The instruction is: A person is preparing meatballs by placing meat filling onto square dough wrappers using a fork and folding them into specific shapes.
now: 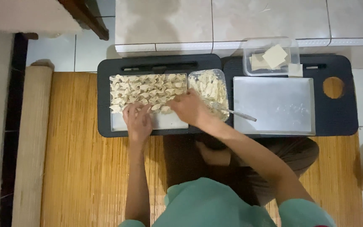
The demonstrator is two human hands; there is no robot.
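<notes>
Folded dumplings, pale and packed in rows on a metal tray atop a black folding table. Left hand at the tray's near edge, fingers curled around one dumpling in the front row. Right hand reaching across, fingertips pinching at the same row; whether grasping anything, cannot tell. Just right, a clear tub of filling with a spoon. Further right, an empty metal tray and a box of square wrappers
</notes>
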